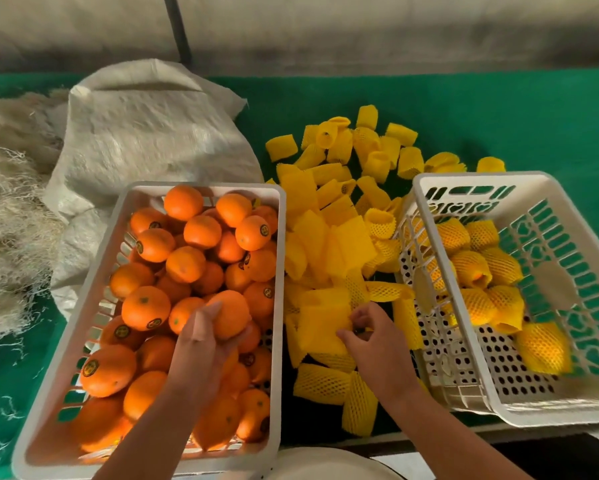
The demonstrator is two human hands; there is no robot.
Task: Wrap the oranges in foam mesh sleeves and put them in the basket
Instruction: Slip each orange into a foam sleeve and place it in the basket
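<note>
At the far left we see a heap of pale straw-like fibre (pixel 7 216), and just right of it a white woven sack (pixel 145 133) lying on the green table cover (pixel 464 109). Near us on the left stands a white plastic crate (pixel 66 341) heaped with bare oranges (pixel 152 244), many with a small round sticker. Our left hand (pixel 201 344) is over this crate, its fingers curled round one orange (pixel 230 315) and holding it just above the pile. In the middle, between the two crates, lies a loose heap of yellow foam mesh sleeves (pixel 325 209), stretching from the near edge to the far side. Our right hand (pixel 374 337) is down on the near part of that heap, thumb and fingertips pinching one flattened sleeve (pixel 320 323). On the right stands the white basket (pixel 464 341), tilted, with several wrapped oranges (pixel 481 268) resting against its right and far side.
</note>
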